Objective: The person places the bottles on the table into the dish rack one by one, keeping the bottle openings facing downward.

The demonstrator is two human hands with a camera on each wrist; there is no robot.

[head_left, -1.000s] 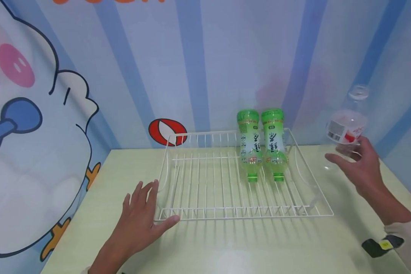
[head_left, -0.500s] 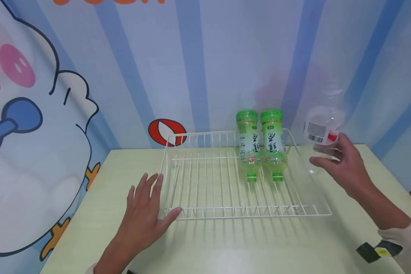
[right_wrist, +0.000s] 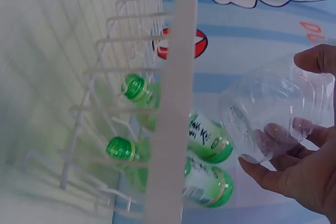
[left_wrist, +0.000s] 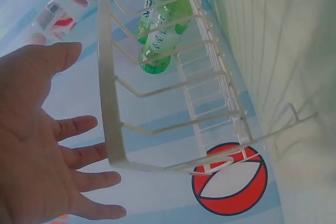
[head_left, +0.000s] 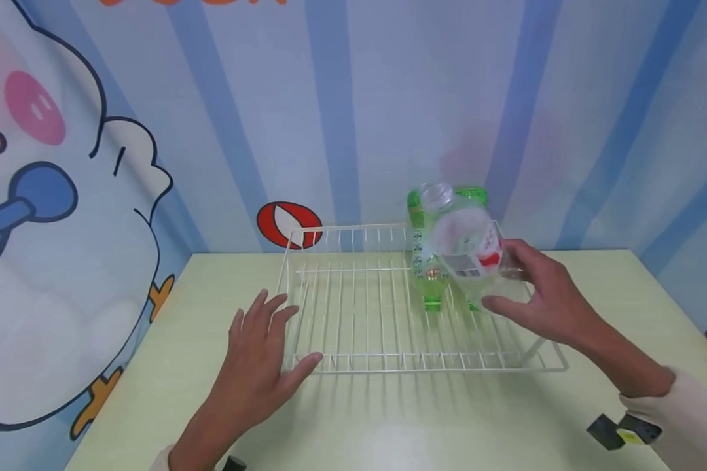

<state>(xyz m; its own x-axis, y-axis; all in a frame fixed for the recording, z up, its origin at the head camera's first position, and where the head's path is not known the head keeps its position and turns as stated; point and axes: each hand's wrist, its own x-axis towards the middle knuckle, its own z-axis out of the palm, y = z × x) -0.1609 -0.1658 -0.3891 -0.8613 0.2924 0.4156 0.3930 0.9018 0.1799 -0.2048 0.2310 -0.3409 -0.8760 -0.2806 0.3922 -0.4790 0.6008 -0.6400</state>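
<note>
A clear plastic bottle [head_left: 468,239] with a pale label and red patch is in my right hand [head_left: 548,297], which grips its lower part between thumb and fingers. The bottle leans left above the white wire rack [head_left: 383,372], its narrower end up. In the head view it covers much of two green bottles [head_left: 432,278], which lie cap-down against the rack's back. Both green caps [right_wrist: 121,149] show in the right wrist view. My left hand [head_left: 258,366] is spread at the rack's left front corner; whether it touches the wire I cannot tell.
The rack stands on a pale yellow table [head_left: 424,425] against a blue striped wall [head_left: 383,111]. A cartoon bird [head_left: 65,288] and a red-and-white ball [head_left: 289,225] are printed on the wall. Bare wire rows lie left of the green bottles.
My right hand has carried the clear bottle leftward, from right of the rack to in front of the green bottles, tilting it left. My left hand has shifted slightly right and up.
</note>
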